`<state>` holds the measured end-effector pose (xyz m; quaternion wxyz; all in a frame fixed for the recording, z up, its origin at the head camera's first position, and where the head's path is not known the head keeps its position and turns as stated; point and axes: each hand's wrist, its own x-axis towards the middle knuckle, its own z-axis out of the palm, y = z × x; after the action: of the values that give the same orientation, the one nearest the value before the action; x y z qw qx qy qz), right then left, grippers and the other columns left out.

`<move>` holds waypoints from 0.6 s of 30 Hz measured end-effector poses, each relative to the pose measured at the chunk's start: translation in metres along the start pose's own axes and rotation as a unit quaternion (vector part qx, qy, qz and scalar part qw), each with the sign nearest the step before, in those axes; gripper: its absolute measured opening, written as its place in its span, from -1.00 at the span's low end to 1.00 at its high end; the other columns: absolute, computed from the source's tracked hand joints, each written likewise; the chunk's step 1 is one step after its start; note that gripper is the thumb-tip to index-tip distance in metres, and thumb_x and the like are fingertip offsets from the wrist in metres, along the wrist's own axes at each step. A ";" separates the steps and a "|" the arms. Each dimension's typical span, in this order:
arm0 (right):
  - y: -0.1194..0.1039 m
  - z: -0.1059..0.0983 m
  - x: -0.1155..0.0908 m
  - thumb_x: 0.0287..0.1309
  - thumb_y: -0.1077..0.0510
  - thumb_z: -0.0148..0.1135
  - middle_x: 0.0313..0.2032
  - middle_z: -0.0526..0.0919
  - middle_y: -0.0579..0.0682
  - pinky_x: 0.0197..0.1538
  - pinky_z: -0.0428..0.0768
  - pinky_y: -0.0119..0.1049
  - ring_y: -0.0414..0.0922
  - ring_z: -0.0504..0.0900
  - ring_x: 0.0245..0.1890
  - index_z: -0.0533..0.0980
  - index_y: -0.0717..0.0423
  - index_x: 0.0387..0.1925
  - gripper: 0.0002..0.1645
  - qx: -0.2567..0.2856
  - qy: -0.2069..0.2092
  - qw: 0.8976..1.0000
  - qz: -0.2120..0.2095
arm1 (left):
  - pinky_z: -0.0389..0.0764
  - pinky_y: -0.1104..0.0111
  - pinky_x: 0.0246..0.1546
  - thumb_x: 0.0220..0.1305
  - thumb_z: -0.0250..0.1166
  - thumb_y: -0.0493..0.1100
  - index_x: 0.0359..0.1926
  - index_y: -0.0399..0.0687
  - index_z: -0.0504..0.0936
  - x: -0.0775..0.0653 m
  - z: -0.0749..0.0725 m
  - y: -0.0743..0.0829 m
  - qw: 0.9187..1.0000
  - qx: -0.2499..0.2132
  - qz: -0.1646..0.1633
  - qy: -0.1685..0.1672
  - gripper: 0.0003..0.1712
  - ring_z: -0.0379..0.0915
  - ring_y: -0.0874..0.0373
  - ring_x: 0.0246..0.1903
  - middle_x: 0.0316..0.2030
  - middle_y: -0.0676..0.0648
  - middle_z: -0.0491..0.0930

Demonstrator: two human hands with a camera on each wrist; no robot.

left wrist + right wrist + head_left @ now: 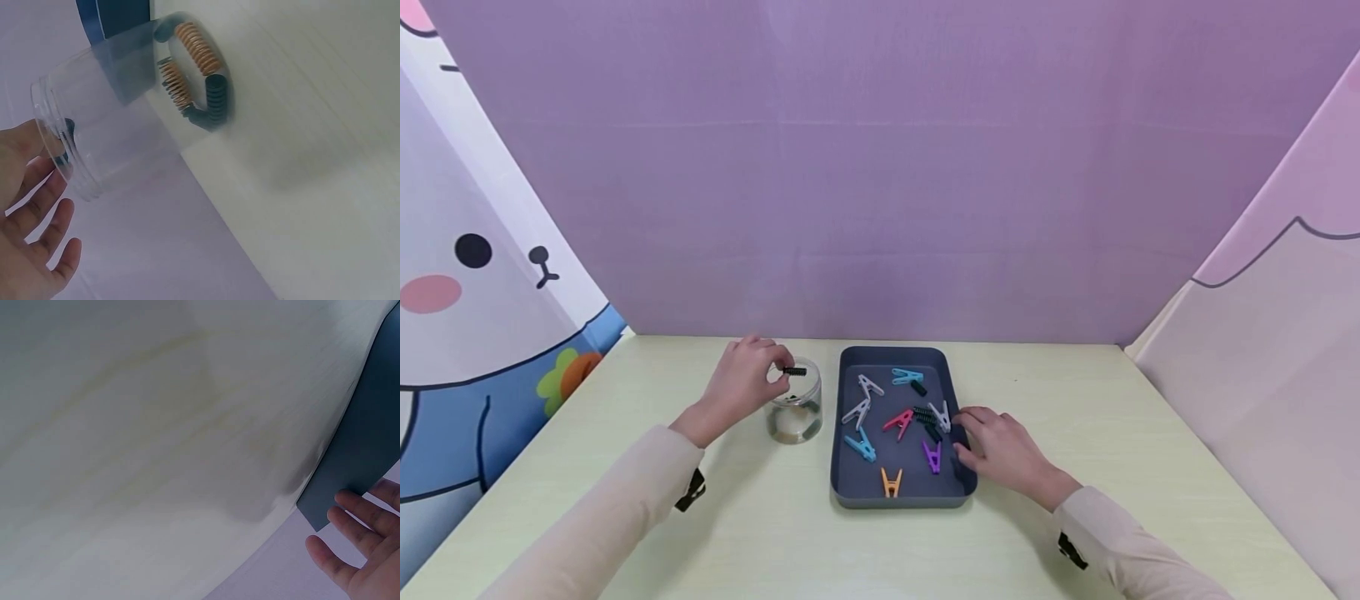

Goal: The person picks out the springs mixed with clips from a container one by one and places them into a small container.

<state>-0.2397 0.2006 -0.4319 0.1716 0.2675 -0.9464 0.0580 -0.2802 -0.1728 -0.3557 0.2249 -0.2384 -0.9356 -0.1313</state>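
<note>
Between thumb and index finger my left hand pinches a small dark spring, over the mouth of a clear round jar. In the left wrist view the same dark spring shows through the jar rim, and several springs, copper-coloured and dark green, lie on the jar's bottom. My right hand is at the right wall of a grey tray, fingers loosely extended at its edge. Inside the tray lie several clips, among them a red clip, plus dark springs.
The jar stands left of the tray on a pale wooden table. A purple cloth backdrop rises behind the table, with printed cloth panels on the left and right. Other clips in the tray include a purple clip and an orange clip.
</note>
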 end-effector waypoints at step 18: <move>0.000 0.000 0.000 0.01 -0.06 0.21 -0.05 0.59 0.06 -0.17 0.56 -0.12 -0.05 0.55 -0.02 0.53 0.10 -0.10 -0.55 0.000 0.006 1.000 -0.006 | 0.37 0.07 -0.29 -0.09 0.30 -0.24 -0.41 -0.03 0.66 0.000 0.004 -0.003 0.999 0.011 -0.021 -0.049 -0.88 0.42 0.00 -0.30 -0.48 0.07 0.61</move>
<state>-0.2400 0.2008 -0.4320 0.1774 0.2730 -0.9437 0.0582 -0.2833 -0.1742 -0.3599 0.1787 -0.2228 -0.9515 -0.1139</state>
